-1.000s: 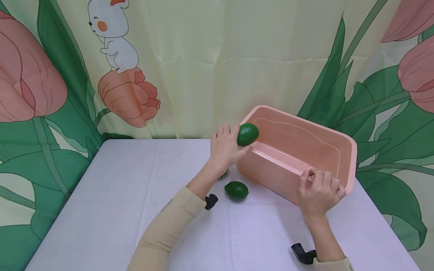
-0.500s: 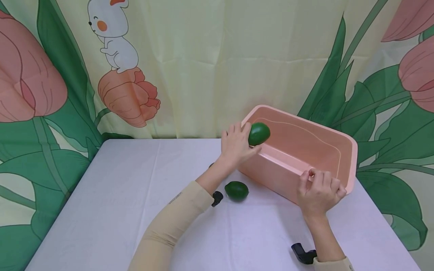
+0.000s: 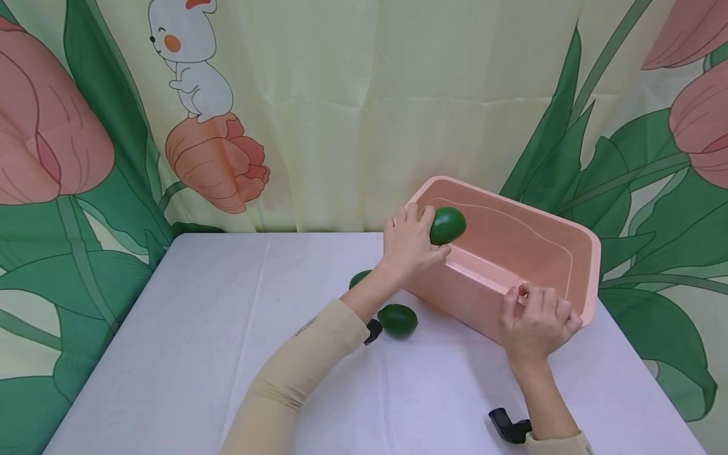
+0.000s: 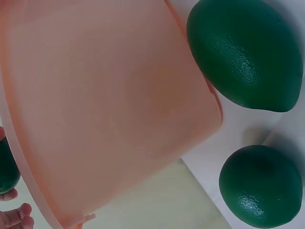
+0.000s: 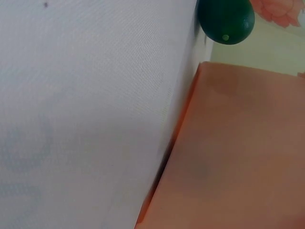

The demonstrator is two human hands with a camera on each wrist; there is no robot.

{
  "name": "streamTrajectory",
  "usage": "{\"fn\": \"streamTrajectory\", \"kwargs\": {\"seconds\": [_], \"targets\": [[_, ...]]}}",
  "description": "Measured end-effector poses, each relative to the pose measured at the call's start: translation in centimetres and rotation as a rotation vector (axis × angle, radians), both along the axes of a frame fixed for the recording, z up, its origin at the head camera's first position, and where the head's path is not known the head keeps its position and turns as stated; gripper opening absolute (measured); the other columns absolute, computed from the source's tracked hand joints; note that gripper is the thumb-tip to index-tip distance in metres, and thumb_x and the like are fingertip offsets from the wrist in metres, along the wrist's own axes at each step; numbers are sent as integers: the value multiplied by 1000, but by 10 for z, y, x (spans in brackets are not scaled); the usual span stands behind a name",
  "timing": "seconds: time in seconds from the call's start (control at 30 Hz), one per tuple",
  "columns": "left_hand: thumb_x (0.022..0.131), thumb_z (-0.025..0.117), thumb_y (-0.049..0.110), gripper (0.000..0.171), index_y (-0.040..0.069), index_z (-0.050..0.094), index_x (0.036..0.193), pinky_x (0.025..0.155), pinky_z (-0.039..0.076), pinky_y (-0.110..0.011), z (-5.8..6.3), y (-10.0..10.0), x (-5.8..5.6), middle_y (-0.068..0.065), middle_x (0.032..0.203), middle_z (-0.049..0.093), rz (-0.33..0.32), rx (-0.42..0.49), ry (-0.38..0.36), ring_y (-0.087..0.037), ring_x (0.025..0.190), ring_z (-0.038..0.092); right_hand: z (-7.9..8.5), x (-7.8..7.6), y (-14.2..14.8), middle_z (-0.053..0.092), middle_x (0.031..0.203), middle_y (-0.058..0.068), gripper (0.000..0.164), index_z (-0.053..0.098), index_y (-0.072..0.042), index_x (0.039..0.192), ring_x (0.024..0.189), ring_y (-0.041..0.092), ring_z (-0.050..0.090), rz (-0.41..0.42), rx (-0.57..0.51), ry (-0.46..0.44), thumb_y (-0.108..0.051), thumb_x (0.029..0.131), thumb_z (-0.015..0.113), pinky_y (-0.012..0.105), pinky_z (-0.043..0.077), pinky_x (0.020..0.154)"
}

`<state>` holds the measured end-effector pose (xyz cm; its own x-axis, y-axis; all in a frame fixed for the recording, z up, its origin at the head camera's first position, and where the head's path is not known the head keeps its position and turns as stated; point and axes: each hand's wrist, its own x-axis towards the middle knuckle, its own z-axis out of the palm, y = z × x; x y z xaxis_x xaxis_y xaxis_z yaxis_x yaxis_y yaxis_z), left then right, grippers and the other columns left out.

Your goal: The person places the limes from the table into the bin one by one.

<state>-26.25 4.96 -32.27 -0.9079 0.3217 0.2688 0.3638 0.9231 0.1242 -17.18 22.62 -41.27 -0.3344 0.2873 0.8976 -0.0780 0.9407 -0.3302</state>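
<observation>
My left hand (image 3: 411, 245) holds a green lime (image 3: 448, 225) between thumb and fingers, over the left end of a pink plastic bin (image 3: 520, 218). In the left wrist view, this lime (image 4: 7, 167) and some fingertips (image 4: 24, 210) show at the left edge, beyond the bin's rim. The right hand (image 3: 537, 322) grips the near rim of the bin toward its right end, fingers curled over it. Two more limes lie on the table: one (image 3: 397, 320) in front of the bin, the other (image 3: 359, 278) partly hidden behind my left wrist. The right wrist view leaves the right hand out.
A white cloth covers the table (image 3: 188, 328). The bin stands slanted at the back right, against a printed curtain (image 3: 318, 114) with tulips and a white rabbit. Black wrist mounts (image 3: 509, 426) stick out from both wrists.
My left hand has carried the lime to the right, from the bin's left edge to over its opening. The far table lime has come into view. My right hand keeps its place.
</observation>
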Motion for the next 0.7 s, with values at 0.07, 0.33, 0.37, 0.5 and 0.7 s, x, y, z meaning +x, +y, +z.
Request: {"fn": "streamTrajectory", "kwargs": {"seconds": [0.07, 0.33, 0.37, 0.5, 0.7], "targets": [[78, 51, 59, 63, 25, 40, 129, 79, 34, -32, 0, 2, 0, 1, 112, 44, -2, 0, 4, -14, 104, 41, 0, 1, -1, 52, 79, 23, 32, 57, 6, 81, 78, 41, 42, -1, 2, 0, -24, 82, 48, 56, 22, 78], [78, 49, 62, 65, 26, 38, 131, 83, 34, -33, 2, 10, -2, 1, 114, 43, -3, -59, -6, -15, 104, 39, 2, 2, -1, 52, 79, 24, 32, 57, 7, 81, 78, 41, 42, 4, 5, -5, -24, 83, 48, 56, 22, 78], [78, 48, 62, 65, 26, 37, 131, 83, 34, -33, 2, 11, -2, 2, 114, 43, -2, -64, -7, -15, 103, 39, 2, 2, -1, 52, 78, 24, 32, 57, 7, 81, 78, 41, 42, 5, 5, -4, -24, 83, 48, 56, 22, 78], [78, 49, 62, 65, 25, 37, 130, 82, 34, -33, 2, 15, -2, 1, 113, 42, -8, -84, -5, -15, 102, 39, 2, 2, -1, 52, 78, 24, 31, 57, 7, 81, 78, 41, 42, 9, 5, -6, -23, 83, 49, 55, 22, 78], [79, 47, 64, 66, 25, 36, 130, 80, 35, -33, 0, 20, -1, 1, 114, 42, -14, -131, 5, -16, 102, 39, 3, 3, -2, 52, 78, 24, 31, 56, 7, 80, 77, 41, 42, 8, 5, -4, -23, 83, 49, 55, 22, 78]]}}
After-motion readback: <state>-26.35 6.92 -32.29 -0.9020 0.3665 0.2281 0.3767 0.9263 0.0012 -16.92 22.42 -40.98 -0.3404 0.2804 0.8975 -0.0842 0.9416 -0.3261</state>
